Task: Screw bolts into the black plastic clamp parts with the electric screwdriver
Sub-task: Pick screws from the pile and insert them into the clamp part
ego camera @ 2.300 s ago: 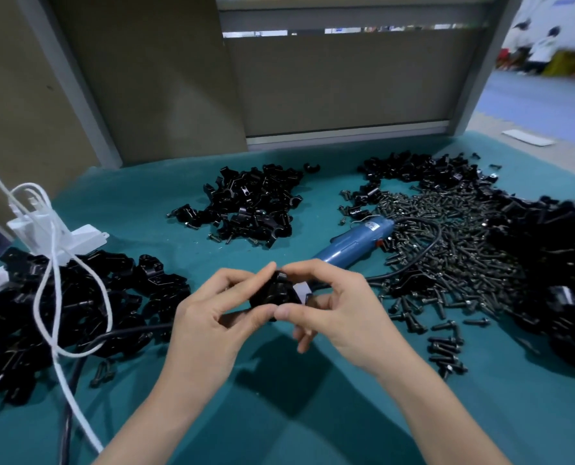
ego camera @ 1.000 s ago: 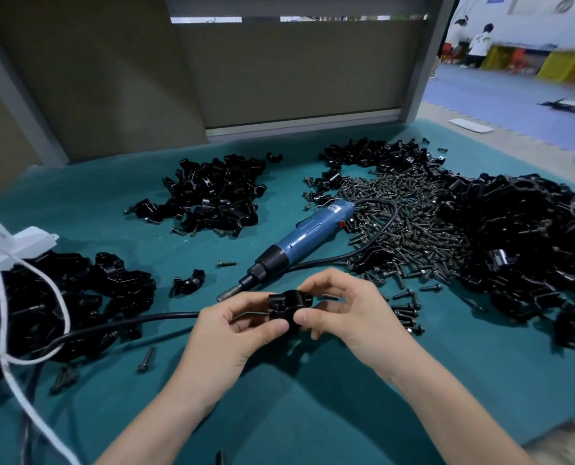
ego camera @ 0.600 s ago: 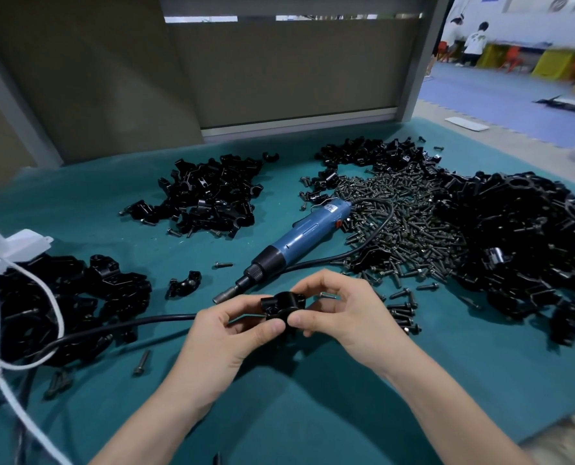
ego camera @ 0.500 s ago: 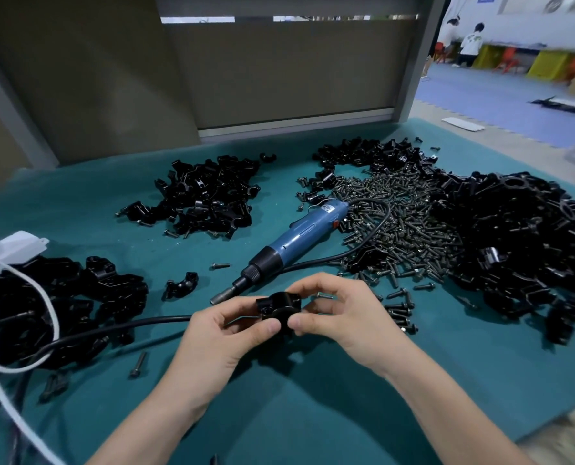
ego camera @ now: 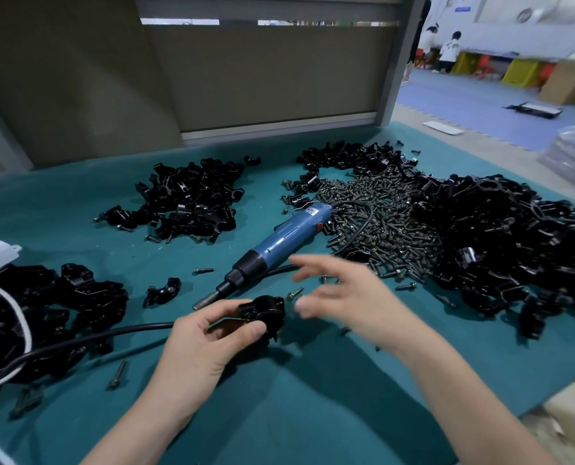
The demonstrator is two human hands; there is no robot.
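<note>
My left hand [ego camera: 209, 340] pinches a black plastic clamp part [ego camera: 265, 312] between thumb and fingers, just above the teal table cover [ego camera: 312, 391]. My right hand [ego camera: 343, 297] is blurred, off the clamp, with its fingers spread and holding nothing. It hovers to the right of the clamp, near the tip end of the blue electric screwdriver [ego camera: 279, 243], which lies on the cover with its bit pointing toward my left hand. A heap of dark bolts [ego camera: 386, 226] lies behind my right hand.
Piles of black clamp parts lie at the far middle [ego camera: 188, 203], at the right [ego camera: 514, 243] and at the left [ego camera: 37, 313]. A single clamp part [ego camera: 162, 292] and loose bolts [ego camera: 117, 374] lie on the cover. A black cable [ego camera: 88, 337] and a white cord [ego camera: 17, 317] cross the left side.
My right hand has let go of the clamp part and moved right and up, fingers spread. My left hand alone holds the clamp now.
</note>
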